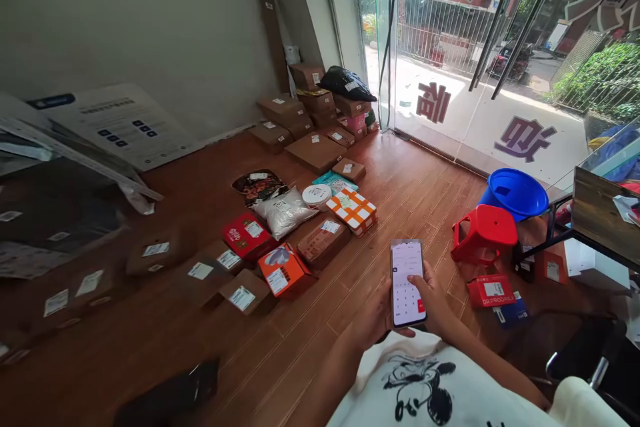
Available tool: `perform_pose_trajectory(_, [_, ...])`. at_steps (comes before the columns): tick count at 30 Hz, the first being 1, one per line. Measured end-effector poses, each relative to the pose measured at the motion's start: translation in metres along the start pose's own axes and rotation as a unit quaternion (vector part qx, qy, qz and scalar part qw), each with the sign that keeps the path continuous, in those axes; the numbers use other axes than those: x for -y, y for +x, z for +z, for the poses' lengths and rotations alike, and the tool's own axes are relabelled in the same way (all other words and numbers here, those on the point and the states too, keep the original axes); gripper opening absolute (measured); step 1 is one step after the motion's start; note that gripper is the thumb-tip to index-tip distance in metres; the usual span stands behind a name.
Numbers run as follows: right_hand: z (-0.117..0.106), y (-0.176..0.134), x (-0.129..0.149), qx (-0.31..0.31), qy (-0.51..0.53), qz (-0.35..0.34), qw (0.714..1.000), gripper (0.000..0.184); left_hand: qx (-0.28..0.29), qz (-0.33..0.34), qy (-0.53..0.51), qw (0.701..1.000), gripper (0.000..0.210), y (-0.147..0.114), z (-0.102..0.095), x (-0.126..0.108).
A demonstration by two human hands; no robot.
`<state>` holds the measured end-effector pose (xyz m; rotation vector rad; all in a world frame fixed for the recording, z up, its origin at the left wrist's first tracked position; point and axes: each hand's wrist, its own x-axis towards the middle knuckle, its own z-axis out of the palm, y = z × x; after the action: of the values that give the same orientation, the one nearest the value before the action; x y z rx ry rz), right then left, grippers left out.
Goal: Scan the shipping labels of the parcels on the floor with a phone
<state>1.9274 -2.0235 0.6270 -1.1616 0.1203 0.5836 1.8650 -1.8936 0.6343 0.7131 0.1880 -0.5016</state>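
A smartphone (406, 259) is held upright in front of my white printed shirt, its lit screen showing a number keypad. My left hand (374, 315) is closed around the phone's left side and lower back. From the other side, my right hand (433, 299) wraps the right edge, its thumb lying over the screen above the keys. Some fingers of both hands are hidden behind the phone. Beyond it on the floor are an orange-and-white checked box (367, 217) and a brown carton (325, 243).
Parcels cover the floor at left, including a red box (243, 233), an orange box (295, 273) and a white plastic bag (285, 213). Cartons (280, 110) are stacked by the wall. At right stand a red stool (487, 227), a blue bucket (520, 195) and a black chair (585, 353); glass doors (450, 127) lie ahead.
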Motion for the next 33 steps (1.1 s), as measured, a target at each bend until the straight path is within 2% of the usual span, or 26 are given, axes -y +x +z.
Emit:
perform_pose_trajectory(5, [-0.003, 0.006, -0.005, -0.016, -0.010, -0.022, 1.000, 0.043, -0.065, 0.022, 0.004, 0.998, 0.081, 0.015, -0.014, 0.019])
perform_pose_trajectory(9, [-0.005, 0.008, -0.004, -0.021, 0.005, -0.015, 1.000, 0.045, -0.108, 0.026, 0.030, 0.993, 0.086, 0.019, -0.011, 0.024])
perform_pose_trajectory(14, [-0.017, 0.001, 0.005, 0.061, 0.028, 0.007, 0.998, 0.040, -0.083, 0.040, 0.001, 0.996, 0.085, 0.017, -0.008, 0.024])
perform_pose_trajectory(18, [-0.026, -0.007, 0.013, 0.130, 0.009, 0.011, 0.991, 0.046, -0.063, 0.061, -0.025, 0.996, 0.085, 0.017, -0.012, 0.026])
perform_pose_trajectory(24, [-0.032, -0.008, 0.019, 0.137, -0.021, 0.010, 0.990, 0.045, -0.077, 0.084, -0.015, 0.993, 0.080, 0.018, -0.009, 0.030])
perform_pose_trajectory(33, [-0.034, -0.011, 0.029, 0.147, -0.046, 0.006, 0.988, 0.051, -0.035, 0.101, -0.006, 0.994, 0.090, 0.017, -0.003, 0.026])
